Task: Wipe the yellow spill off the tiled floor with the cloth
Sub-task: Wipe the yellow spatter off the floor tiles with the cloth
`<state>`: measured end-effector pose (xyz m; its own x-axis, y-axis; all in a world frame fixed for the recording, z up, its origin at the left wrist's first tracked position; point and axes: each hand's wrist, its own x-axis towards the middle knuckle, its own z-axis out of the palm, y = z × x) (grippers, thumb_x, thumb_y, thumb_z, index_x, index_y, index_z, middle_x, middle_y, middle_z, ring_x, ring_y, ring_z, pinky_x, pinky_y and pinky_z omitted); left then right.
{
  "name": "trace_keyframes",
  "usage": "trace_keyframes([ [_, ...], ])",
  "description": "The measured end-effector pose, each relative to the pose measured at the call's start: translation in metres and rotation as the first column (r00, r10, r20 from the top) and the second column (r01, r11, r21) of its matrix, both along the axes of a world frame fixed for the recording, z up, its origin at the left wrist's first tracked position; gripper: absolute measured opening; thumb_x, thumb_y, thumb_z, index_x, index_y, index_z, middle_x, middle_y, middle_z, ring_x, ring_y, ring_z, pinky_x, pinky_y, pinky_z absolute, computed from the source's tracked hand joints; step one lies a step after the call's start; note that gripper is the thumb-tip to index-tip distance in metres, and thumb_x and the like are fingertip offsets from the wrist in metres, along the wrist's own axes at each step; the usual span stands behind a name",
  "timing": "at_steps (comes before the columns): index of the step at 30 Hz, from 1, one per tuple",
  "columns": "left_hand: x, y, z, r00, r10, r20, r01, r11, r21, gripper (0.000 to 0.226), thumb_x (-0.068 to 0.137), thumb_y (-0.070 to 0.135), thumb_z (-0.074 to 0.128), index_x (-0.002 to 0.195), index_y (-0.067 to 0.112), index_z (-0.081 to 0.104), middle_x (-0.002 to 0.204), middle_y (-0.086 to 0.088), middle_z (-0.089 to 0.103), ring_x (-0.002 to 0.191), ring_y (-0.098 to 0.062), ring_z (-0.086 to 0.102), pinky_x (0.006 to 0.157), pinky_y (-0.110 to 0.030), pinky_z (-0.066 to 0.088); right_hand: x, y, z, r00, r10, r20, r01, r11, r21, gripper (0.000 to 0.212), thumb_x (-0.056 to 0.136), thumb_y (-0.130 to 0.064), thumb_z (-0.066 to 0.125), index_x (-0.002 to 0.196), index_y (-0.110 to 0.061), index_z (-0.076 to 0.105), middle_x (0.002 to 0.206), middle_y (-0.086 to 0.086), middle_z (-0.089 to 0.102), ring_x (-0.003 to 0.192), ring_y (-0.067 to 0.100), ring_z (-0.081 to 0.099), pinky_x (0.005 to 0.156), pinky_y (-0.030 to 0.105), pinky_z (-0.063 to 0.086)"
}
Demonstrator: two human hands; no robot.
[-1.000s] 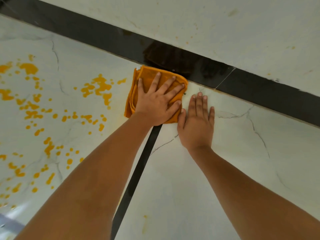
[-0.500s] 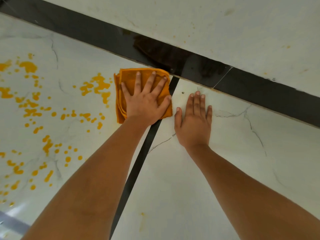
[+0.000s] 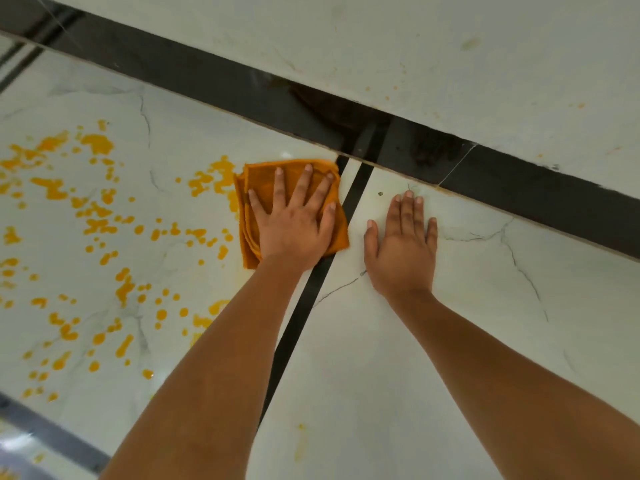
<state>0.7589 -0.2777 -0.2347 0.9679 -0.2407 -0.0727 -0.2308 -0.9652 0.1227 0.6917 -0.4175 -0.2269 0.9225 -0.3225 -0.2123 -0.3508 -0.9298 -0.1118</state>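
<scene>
**A:** What fills most of the view?

**B:** The tiled floor (image 3: 398, 358), pale tiles with thin grey veins. Its far edge meets a wide black border band (image 3: 207, 77) running aslant across the top; beyond the band lies a pale surface (image 3: 450, 64), wall or floor I cannot tell.

**A:** And the spill?

**B:** The yellow spill (image 3: 98, 226) dots the left tile in blobs and drops, from the left edge of the view up to the cloth's left edge. To the right of the dividing strip white tile shows, with one faint yellow smear (image 3: 300, 441) low down.

**A:** What divides the tiles?

**B:** A narrow black strip (image 3: 301, 317) running from the band towards the person; it passes under the left forearm.

**A:** Where is the cloth?

**B:** The folded orange cloth (image 3: 259, 178) lies flat on the left tile, close to the band; its right edge runs along the strip, and its near right corner lies over it. The left hand (image 3: 294, 230) presses it with straight, spread fingers. The right hand (image 3: 401, 251) lies flat on the right tile, fingers straight and close together, holding nothing. The hands are apart, with the strip between them.

**A:** Anything smaller?

**B:** A dark speck (image 3: 380, 194) on the right tile, between the strip and the right hand's fingertips.
</scene>
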Motion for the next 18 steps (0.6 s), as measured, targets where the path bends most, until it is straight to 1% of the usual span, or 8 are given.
trace_keyframes([
  [2, -0.007, 0.010, 0.002, 0.998, -0.050, -0.027, 0.051, 0.999, 0.017, 0.054, 0.093, 0.057, 0.007, 0.145, 0.045, -0.003, 0.157, 0.009, -0.002, 0.143, -0.028, -0.009, 0.108, -0.061, -0.008, -0.001, 0.001, 0.003, 1.000, 0.009, 0.002, -0.009, 1.000, 0.003, 0.064, 0.097, -0.047, 0.007, 0.148, -0.013, -0.006, 0.158, 0.006, -0.008, 0.144, 0.022, -0.011, 0.117, 0.040, -0.006],
  [5, 0.027, 0.025, 0.010, 0.996, 0.063, -0.066, -0.064, 0.998, -0.026, 0.054, 0.094, 0.057, 0.010, 0.145, 0.045, -0.002, 0.158, 0.009, -0.003, 0.143, -0.029, -0.010, 0.108, -0.063, -0.008, -0.006, 0.006, 0.008, 0.994, 0.111, 0.025, -0.110, 0.994, -0.018, 0.065, 0.092, -0.048, -0.003, 0.148, -0.016, -0.007, 0.158, 0.004, -0.008, 0.144, 0.019, -0.012, 0.115, 0.038, -0.009],
  [6, 0.035, 0.029, 0.011, 0.993, 0.088, -0.079, -0.089, 0.996, -0.010, 0.054, 0.094, 0.057, 0.009, 0.145, 0.044, -0.003, 0.158, 0.008, -0.003, 0.143, -0.029, -0.010, 0.109, -0.063, -0.007, -0.004, 0.010, 0.010, 0.990, 0.138, 0.038, -0.138, 0.990, 0.001, 0.066, 0.090, -0.048, -0.004, 0.148, -0.018, -0.007, 0.158, 0.003, -0.008, 0.144, 0.018, -0.012, 0.114, 0.037, -0.009],
  [9, 0.009, 0.054, 0.001, 0.996, 0.088, -0.017, -0.088, 0.996, -0.011, 0.053, 0.094, 0.057, 0.010, 0.144, 0.046, -0.003, 0.157, 0.009, -0.002, 0.143, -0.027, -0.010, 0.107, -0.061, -0.010, 0.010, 0.036, 0.011, 0.968, 0.231, 0.097, -0.239, 0.968, 0.081, 0.058, 0.097, -0.045, 0.005, 0.149, -0.021, 0.000, 0.158, -0.001, -0.002, 0.144, 0.016, -0.009, 0.115, 0.037, -0.006],
  [11, -0.005, 0.068, 0.000, 0.997, 0.076, 0.002, -0.076, 0.997, -0.008, 0.052, 0.094, 0.056, 0.012, 0.143, 0.048, -0.001, 0.157, 0.011, 0.000, 0.144, -0.026, -0.009, 0.107, -0.060, -0.009, 0.017, 0.052, 0.007, 0.953, 0.288, 0.098, -0.295, 0.953, 0.068, 0.056, 0.098, -0.044, 0.009, 0.149, -0.022, 0.002, 0.158, -0.002, -0.001, 0.144, 0.017, -0.009, 0.114, 0.039, -0.006],
  [15, 0.043, 0.082, 0.008, 0.974, 0.216, -0.067, -0.218, 0.975, -0.029, 0.055, 0.093, 0.059, 0.012, 0.145, 0.045, -0.002, 0.158, 0.008, -0.003, 0.143, -0.029, -0.010, 0.108, -0.064, -0.006, 0.019, 0.059, -0.003, 0.956, 0.284, 0.077, -0.285, 0.959, -0.001, 0.060, 0.095, -0.049, 0.001, 0.149, -0.024, -0.001, 0.158, -0.003, -0.004, 0.144, 0.018, -0.011, 0.113, 0.041, -0.007],
  [16, 0.043, 0.081, 0.009, 0.973, 0.221, -0.069, -0.223, 0.974, -0.028, 0.056, 0.093, 0.059, 0.012, 0.145, 0.044, -0.002, 0.158, 0.007, -0.003, 0.143, -0.030, -0.010, 0.108, -0.064, -0.007, 0.020, 0.057, -0.003, 0.956, 0.283, 0.079, -0.283, 0.959, -0.014, 0.061, 0.093, -0.049, 0.000, 0.149, -0.025, -0.001, 0.158, -0.003, -0.003, 0.144, 0.018, -0.010, 0.113, 0.041, -0.007],
  [18, 0.021, 0.083, 0.001, 0.988, 0.153, -0.032, -0.154, 0.988, -0.031, 0.056, 0.092, 0.060, 0.010, 0.144, 0.045, -0.003, 0.158, 0.007, -0.002, 0.143, -0.030, -0.010, 0.108, -0.063, -0.008, 0.019, 0.059, -0.002, 0.957, 0.284, 0.068, -0.283, 0.959, -0.020, 0.062, 0.092, -0.049, 0.000, 0.149, -0.025, 0.000, 0.158, -0.003, -0.001, 0.144, 0.018, -0.009, 0.113, 0.041, -0.007],
])
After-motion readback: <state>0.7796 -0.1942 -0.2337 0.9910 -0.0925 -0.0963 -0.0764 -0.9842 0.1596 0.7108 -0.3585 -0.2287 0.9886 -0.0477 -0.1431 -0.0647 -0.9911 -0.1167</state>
